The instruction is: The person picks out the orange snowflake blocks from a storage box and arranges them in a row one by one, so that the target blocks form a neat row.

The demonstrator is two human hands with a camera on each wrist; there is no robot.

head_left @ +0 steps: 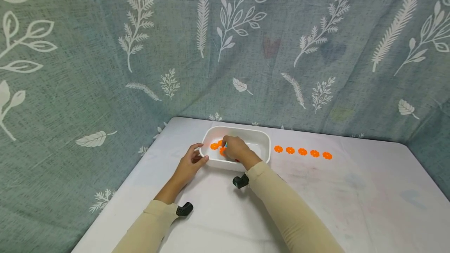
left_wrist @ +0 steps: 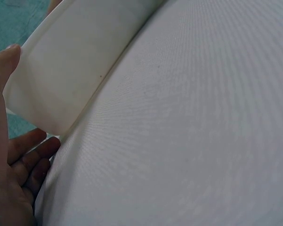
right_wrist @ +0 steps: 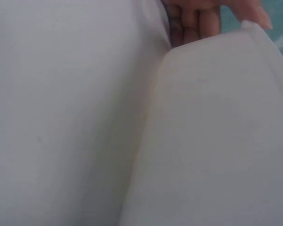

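Observation:
A white plastic tub (head_left: 260, 138) stands on the table, with several flat orange flower-shaped pieces (head_left: 214, 146) inside at its left. My left hand (head_left: 188, 166) holds the tub's left end. In the left wrist view, its thumb (left_wrist: 8, 59) is at the rim and its fingers (left_wrist: 40, 153) lie by the bottom corner. My right hand (head_left: 236, 148) reaches over the tub's front wall, fingers bent down among the orange pieces. A bit of blue shows by its fingertips. Whether it pinches a piece, I cannot tell. The right wrist view shows the tub's outer wall (right_wrist: 216, 132) and the left hand's fingers (right_wrist: 193, 23).
To the right of the tub, several orange flower-shaped pieces (head_left: 302, 152) lie in a spaced row on the white tablecloth (head_left: 351, 190). Behind the table hangs a green-grey curtain (head_left: 218, 85) with white leaf prints. A black wrist camera (head_left: 240, 181) sits close to the tub's front.

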